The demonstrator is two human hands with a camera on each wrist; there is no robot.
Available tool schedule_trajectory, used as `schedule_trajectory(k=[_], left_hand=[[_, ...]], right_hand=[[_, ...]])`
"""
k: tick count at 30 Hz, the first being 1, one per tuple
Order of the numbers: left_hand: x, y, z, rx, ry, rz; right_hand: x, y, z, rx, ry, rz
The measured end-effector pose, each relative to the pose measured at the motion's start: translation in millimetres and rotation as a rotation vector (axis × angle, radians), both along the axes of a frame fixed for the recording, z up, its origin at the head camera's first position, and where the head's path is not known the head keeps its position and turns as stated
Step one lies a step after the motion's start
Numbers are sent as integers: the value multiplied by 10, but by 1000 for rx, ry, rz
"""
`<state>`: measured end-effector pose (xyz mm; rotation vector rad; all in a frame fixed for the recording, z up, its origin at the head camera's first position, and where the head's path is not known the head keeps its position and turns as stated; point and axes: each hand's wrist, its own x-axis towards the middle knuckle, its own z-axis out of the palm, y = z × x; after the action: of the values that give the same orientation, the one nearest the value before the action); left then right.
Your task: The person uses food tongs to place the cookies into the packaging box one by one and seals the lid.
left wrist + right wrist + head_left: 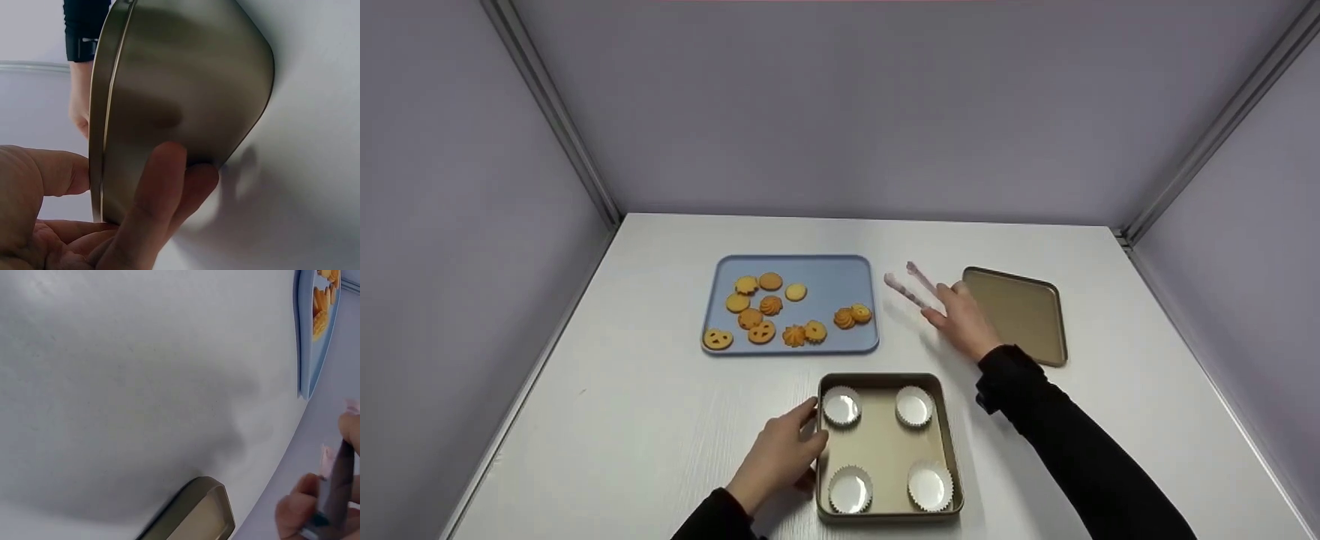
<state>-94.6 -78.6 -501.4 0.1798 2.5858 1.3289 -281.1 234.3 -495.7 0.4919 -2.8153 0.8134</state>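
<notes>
My left hand (784, 450) grips the left wall of a deep gold-brown baking tin (885, 450). In the left wrist view the thumb lies at the rim and the fingers (163, 174) press the tin's outer side. White fluted paper cups (851, 489) stand in the tin, close to its corners. My right hand (964, 322) holds pinkish tongs (906, 289) over the table, their two arms spread apart and pointing toward the blue tray (832, 274). Several golden cookies (761, 332) of different shapes lie on that tray. Nothing shows between the tips of the tongs.
A flat gold-brown lid (1020, 315) lies to the right, partly behind my right hand and sleeve. The white table (607, 390) meets grey panels (840, 112) at the back and sides. The blue tray sits beyond the tin, to its left.
</notes>
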Motion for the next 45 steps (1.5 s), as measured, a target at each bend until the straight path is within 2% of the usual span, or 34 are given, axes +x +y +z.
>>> schedule_trajectory(k=[5,8,14,19,25,37,45], left_hand=[[-14,-19,-4,-2,-10,1],[-22,-25,-1,-4,0,-5],[-20,-22,5,1,10,-4],[-20,-20,9,-2,3,-2],[-16,-19,14,-12,9,0],[-11,-25,2,-5,14,-2],[-8,-30,-4,-5,11,2]], right_hand=[[26,-28,33,65,60,52],[30,-49,45,114,93,110],[33,-100,45,165,38,261],[46,-133,42,219,38,328],[29,-174,52,261,24,351],[-22,-187,129,354,-17,347],[-42,-247,194,425,9,349]])
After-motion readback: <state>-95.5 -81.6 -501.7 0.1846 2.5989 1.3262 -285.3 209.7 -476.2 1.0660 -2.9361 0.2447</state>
